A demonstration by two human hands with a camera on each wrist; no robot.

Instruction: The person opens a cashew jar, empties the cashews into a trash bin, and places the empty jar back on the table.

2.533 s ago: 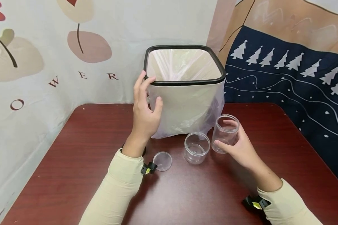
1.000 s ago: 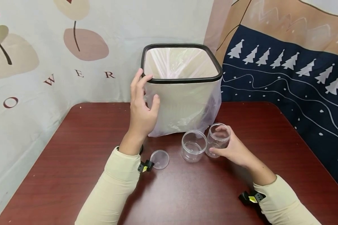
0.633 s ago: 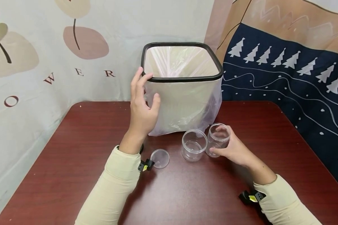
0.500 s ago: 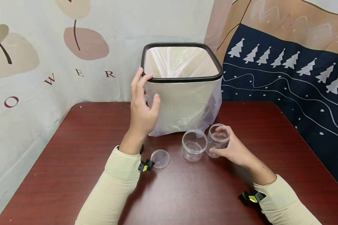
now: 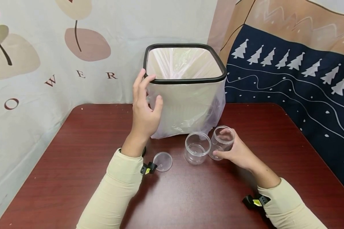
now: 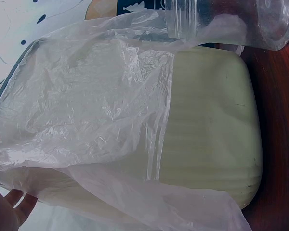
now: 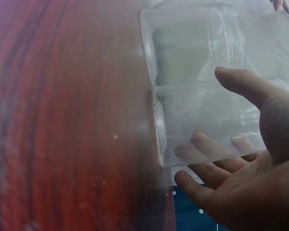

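At the back of the table stands a bin lined with a thin translucent bag, its black rim on top. My left hand is upright at the bin's front left corner, fingertips on the rim and thumb apart from the bin. In front of the bin, a wide clear jar stands without a lid. Right beside it is a taller, narrower clear jar, upright and open-topped. My right hand holds that taller jar, thumb at the front and fingers behind it.
A round clear lid lies flat on the dark red table, left of the wide jar. A black object behind my left wrist is mostly hidden. Printed cloths hang behind the table.
Since the earliest frame, my right hand has brought the taller jar left and down, next to the wide jar. My left hand has stayed at the rim. Over the last second nothing visibly moves.
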